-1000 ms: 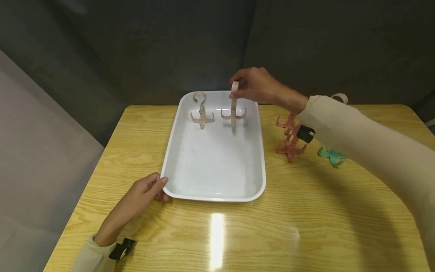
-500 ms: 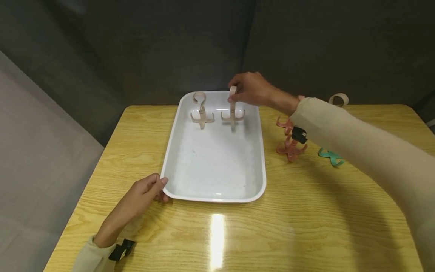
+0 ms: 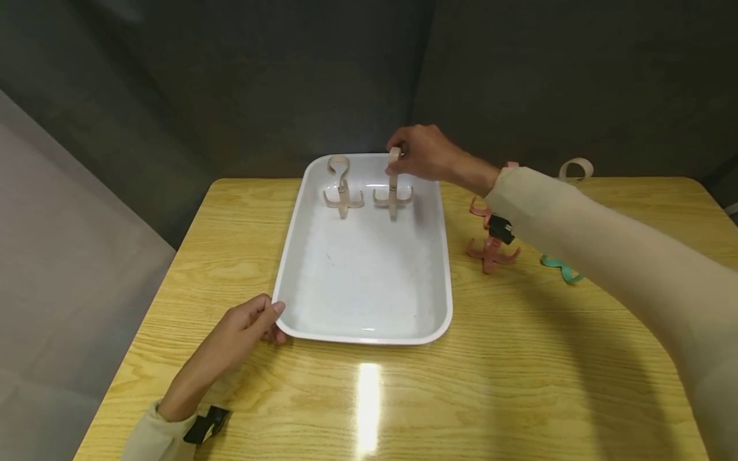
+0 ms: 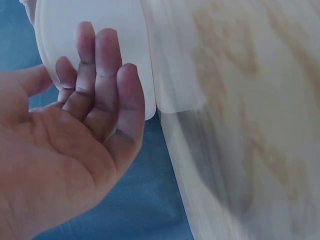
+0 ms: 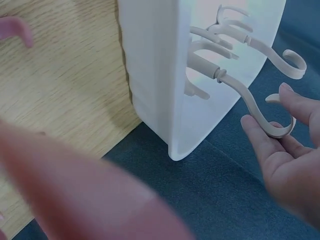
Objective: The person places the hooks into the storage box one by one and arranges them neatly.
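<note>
Right hand [image 3: 425,153] pinches beige hook [image 3: 393,199], tray [image 3: 369,275] below it; left hand [image 3: 248,324] grips rim; twin hook [image 3: 343,202] near right hand.

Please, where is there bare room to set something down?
Bare: the white tray, near half; the table left of it past the left hand, and in front. Crowded: the tray's far end, with two beige hooks and the right hand; right of that, red hooks and a green hook.
</note>
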Demonstrator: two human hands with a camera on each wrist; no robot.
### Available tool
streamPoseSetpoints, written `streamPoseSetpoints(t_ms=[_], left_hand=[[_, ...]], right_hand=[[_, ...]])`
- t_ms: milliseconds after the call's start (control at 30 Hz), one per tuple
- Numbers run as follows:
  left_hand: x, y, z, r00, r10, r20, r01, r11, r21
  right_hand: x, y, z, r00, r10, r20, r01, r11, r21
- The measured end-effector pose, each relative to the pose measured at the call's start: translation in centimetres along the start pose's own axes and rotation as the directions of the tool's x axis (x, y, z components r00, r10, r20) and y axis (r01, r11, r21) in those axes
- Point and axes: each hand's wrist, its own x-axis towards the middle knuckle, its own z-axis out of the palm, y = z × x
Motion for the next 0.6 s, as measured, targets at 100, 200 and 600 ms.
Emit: streamPoseSetpoints(t_ms=[100, 200, 600], left_hand=[[-0.01, -0.04, 0.04, 1.000, -0.005, 0.000, 0.005, 1.000, 0.003], [-0.05, -0.01, 0.07, 1.000, -0.005, -0.004, 0.005, 1.000, 0.015], [-0.13, 0.00, 0.05, 1.000, 0.003, -0.001, -0.003, 1.000, 0.011]], right_hand=[[-0.05, 0.22, 0.22, 1.000, 0.007, 0.006, -0.007, 1.000, 0.001], [-0.11, 0.46, 0.42, 1.000, 0.001, 0.001, -0.001, 1.000, 0.007], [-0.21, 0.54, 0.51, 0.999, 0.028, 0.022, -0.028, 0.999, 0.020]])
